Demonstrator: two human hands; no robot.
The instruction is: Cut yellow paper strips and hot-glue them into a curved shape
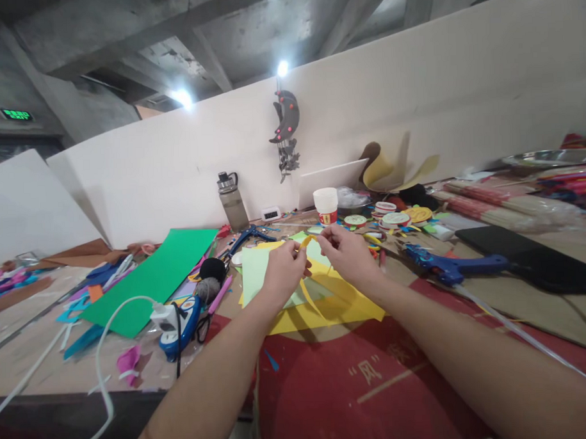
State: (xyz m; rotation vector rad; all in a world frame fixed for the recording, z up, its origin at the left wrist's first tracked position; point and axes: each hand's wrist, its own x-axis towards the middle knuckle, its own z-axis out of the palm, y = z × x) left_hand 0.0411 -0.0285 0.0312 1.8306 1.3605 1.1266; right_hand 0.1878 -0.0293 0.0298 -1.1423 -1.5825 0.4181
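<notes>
- Head view: your left hand (288, 269) and your right hand (349, 253) are near each other, and their fingertips pinch a yellow paper strip (308, 241) between them.
- This strip is above the light green sheet (253, 275) and the yellow sheet (296, 322), which lie overlapped.
- To your right lies a blue glue gun (455, 266); beyond your hands stands a white-and-red paper cup (326, 202).

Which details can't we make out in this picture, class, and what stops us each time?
All in the head view:
- Pinched parts of the yellow strip: covered by the fingers of the left hand and right hand.
- Rest of the lettering: hidden by the right forearm.
- Small clock's display: too small to read.
- White cable's far end: cut off by the picture's edge.
</notes>
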